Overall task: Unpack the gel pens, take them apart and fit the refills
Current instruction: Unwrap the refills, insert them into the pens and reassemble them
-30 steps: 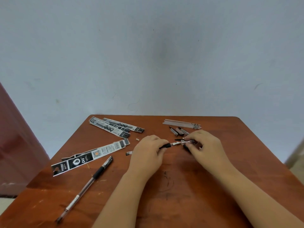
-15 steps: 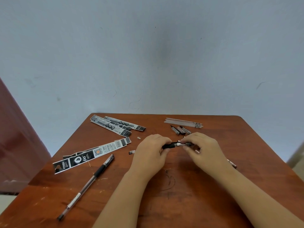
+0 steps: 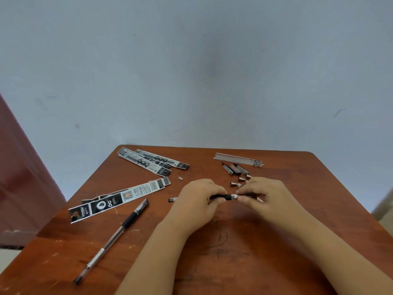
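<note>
My left hand (image 3: 196,199) grips a gel pen (image 3: 223,197) by its black rubber grip, the barrel's back end (image 3: 172,199) sticking out to the left. My right hand (image 3: 264,193) pinches the metal tip cone at the pen's right end. A whole capped gel pen (image 3: 112,239) lies at the lower left of the table. Several loose refills (image 3: 238,161) lie at the back right, with pen caps (image 3: 235,168) and small metal tips (image 3: 237,184) in front of them.
Opened black-and-white pen wrappers lie at the back left (image 3: 153,161) and left middle (image 3: 119,199) of the brown wooden table (image 3: 223,262). A small scrap (image 3: 180,178) lies beside them. A pale wall rises behind the table's far edge.
Both hands drew closer to me on the table with the pen. My right hand's fingers shifted along the pen's tip end; the small metal tips behind it came into view.
</note>
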`<state>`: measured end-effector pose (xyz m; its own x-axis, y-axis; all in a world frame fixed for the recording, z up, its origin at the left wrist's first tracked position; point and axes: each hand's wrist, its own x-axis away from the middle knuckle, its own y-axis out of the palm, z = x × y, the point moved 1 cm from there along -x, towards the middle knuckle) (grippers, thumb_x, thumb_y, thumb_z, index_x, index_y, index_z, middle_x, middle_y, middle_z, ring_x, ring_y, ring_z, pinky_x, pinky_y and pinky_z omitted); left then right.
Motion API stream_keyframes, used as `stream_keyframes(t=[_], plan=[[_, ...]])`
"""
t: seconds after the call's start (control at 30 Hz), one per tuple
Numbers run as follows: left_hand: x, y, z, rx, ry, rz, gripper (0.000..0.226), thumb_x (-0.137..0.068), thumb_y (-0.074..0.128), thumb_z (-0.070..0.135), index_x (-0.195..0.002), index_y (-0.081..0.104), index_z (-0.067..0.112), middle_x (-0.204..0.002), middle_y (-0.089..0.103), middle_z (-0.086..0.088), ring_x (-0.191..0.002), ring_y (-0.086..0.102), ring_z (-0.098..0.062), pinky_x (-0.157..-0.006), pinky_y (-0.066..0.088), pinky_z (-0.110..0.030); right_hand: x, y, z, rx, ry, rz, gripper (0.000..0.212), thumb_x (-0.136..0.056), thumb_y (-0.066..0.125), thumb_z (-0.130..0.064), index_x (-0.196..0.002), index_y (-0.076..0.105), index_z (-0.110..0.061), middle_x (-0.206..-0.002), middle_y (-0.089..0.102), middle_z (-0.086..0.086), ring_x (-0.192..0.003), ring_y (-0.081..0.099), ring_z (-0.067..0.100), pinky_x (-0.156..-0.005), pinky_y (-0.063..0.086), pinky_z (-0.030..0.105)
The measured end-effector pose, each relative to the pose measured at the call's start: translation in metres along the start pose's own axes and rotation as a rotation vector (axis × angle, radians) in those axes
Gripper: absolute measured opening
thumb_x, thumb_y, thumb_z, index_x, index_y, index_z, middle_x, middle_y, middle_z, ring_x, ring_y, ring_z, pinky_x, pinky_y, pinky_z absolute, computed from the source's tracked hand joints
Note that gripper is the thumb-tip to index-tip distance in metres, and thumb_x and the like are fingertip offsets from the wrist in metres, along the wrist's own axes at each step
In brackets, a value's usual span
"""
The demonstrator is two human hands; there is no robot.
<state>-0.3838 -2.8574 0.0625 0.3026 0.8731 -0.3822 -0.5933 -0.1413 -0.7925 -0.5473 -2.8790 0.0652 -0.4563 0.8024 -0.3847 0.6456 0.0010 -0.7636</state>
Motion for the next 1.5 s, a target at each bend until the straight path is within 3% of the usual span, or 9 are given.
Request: stream_keyframes(t=[0.17,0.3,0.43,0.73,0.87,0.93,1.07,1.2,1.5], plan=[[0.001,-0.002,0.001,0.0,0.008,-0.023,0.021,-0.087,0.056,0.017,-0.104,0.066,0.014,-0.095,0.064,-0.004,-0.09,0.054,-0.014,-0.079,0.038,-0.022,0.0,0.0,0.0,-0.026,0.004,-0.008,0.01,-0.074,0.07,-0.012,-0.083,0.073,-0.01,-0.069,0.057,-0.014,-0.073,0.058,0.013,-0.067,0.042,0.017],[0.001,-0.003,0.0,0.008,0.021,-0.024,0.02,-0.086,0.057,0.016,-0.103,0.067,0.013,-0.09,0.063,-0.002,-0.082,0.049,-0.01,-0.069,0.033,-0.012,0.0,0.002,-0.003,-0.046,-0.019,0.017,0.021,-0.069,0.062,-0.027,-0.08,0.073,-0.012,-0.067,0.056,-0.018,-0.078,0.057,0.012,-0.066,0.043,0.018],[0.001,-0.004,-0.001,0.012,0.027,-0.043,0.019,-0.086,0.057,0.015,-0.101,0.068,0.011,-0.078,0.051,0.005,-0.074,0.04,-0.006,-0.063,0.029,-0.009,0.0,0.004,-0.003,-0.03,-0.03,-0.003,0.025,-0.068,0.059,-0.029,-0.08,0.073,-0.012,-0.067,0.054,-0.023,-0.067,0.057,0.003,-0.065,0.042,0.013],[0.002,-0.003,-0.002,0.038,-0.02,-0.044,0.019,-0.085,0.058,0.018,-0.101,0.068,0.016,-0.091,0.064,-0.002,-0.078,0.046,-0.007,-0.072,0.035,-0.008,0.001,0.008,0.0,0.005,-0.098,-0.02,0.028,-0.071,0.056,-0.036,-0.076,0.071,-0.013,-0.067,0.061,-0.01,-0.074,0.053,-0.002,-0.068,0.04,0.004],[0.001,0.004,0.001,-0.049,-0.104,-0.043,0.02,-0.088,0.052,0.022,-0.106,0.063,0.02,-0.1,0.061,0.0,-0.094,0.051,-0.013,-0.083,0.038,-0.024,0.0,0.014,0.003,0.081,-0.07,0.047,0.02,-0.07,0.059,-0.023,-0.081,0.072,-0.013,-0.076,0.07,0.0,-0.083,0.056,0.005,-0.069,0.045,0.011],[0.001,0.006,0.001,-0.115,-0.148,-0.05,0.022,-0.089,0.05,0.022,-0.109,0.06,0.022,-0.104,0.059,0.001,-0.099,0.05,-0.014,-0.083,0.037,-0.024,0.0,0.016,0.004,0.125,-0.033,0.075,0.029,-0.074,0.055,-0.025,-0.097,0.068,-0.015,-0.095,0.069,0.0,-0.092,0.058,0.001,-0.082,0.045,0.02],[0.001,-0.001,-0.001,-0.22,-0.297,0.02,0.023,-0.091,0.047,0.025,-0.112,0.057,0.025,-0.109,0.058,0.002,-0.103,0.049,-0.014,-0.086,0.038,-0.024,0.001,0.015,0.008,0.21,0.042,-0.035,0.042,-0.087,0.051,-0.03,-0.128,0.044,-0.024,-0.131,0.047,-0.008,-0.125,0.037,0.007,-0.103,0.027,0.018],[0.01,-0.014,-0.001,-0.289,-0.432,0.101,0.021,-0.091,0.049,0.027,-0.109,0.059,0.024,-0.107,0.06,0.003,-0.1,0.052,-0.014,-0.084,0.042,-0.025,0.0,0.011,0.008,0.34,0.079,-0.073,0.043,-0.09,0.043,-0.036,-0.132,0.038,-0.028,-0.137,0.04,-0.01,-0.128,0.03,0.006,-0.105,0.024,0.02],[0.062,-0.038,-0.019,-0.448,-0.699,0.094,0.02,-0.089,0.05,0.03,-0.105,0.057,0.019,-0.106,0.061,0.001,-0.1,0.056,-0.017,-0.079,0.045,-0.027,0.002,0.01,0.004,0.382,0.149,-0.095,0.04,-0.09,0.044,-0.035,-0.128,0.044,-0.023,-0.134,0.045,-0.005,-0.122,0.037,0.014,-0.099,0.034,0.027]])
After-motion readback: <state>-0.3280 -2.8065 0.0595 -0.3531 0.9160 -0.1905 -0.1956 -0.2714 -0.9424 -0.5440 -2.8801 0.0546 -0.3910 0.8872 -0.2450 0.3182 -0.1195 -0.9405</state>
